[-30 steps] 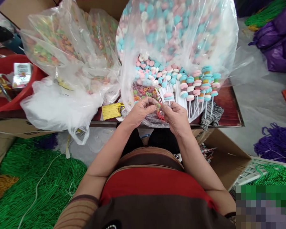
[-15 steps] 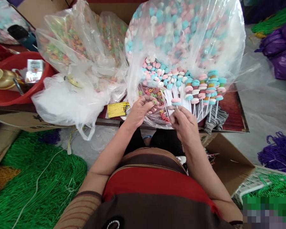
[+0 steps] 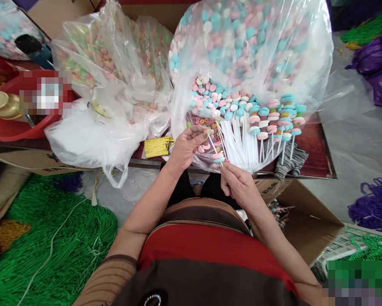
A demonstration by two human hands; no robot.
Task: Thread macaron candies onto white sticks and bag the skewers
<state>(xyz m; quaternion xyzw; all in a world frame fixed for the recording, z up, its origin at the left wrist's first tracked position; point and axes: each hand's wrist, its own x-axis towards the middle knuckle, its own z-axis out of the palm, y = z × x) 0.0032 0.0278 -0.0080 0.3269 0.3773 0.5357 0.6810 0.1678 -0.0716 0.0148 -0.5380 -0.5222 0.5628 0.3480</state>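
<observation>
My right hand [image 3: 241, 183] pinches the lower part of a white stick [image 3: 213, 143] that slants up to the left. A pink and light-blue candy [image 3: 218, 157] is threaded on this stick, just above my right fingers. At the stick's upper tip, my left hand [image 3: 187, 148] is closed on a small green and red gummy ring [image 3: 207, 131]. The tip meets the ring; whether it passes through I cannot tell. Loose white sticks [image 3: 238, 142] lie in a bundle just right of my hands. Finished-looking candy skewers [image 3: 273, 117] rest beside them, stacked in pink, blue and white.
A big clear bag [image 3: 251, 46] of pastel candies stands behind, with gummy rings [image 3: 206, 122] at its front. Left are a bag of gummies [image 3: 104, 55], a white plastic bag [image 3: 91, 136], yellow ties [image 3: 157, 147] and a red basin [image 3: 47, 123]. A striped cloth [image 3: 292, 161] lies right.
My right hand has moved left and slightly down, bringing the stick with its pink and blue candy up to the gummy ring. My left hand stays nearly in place.
</observation>
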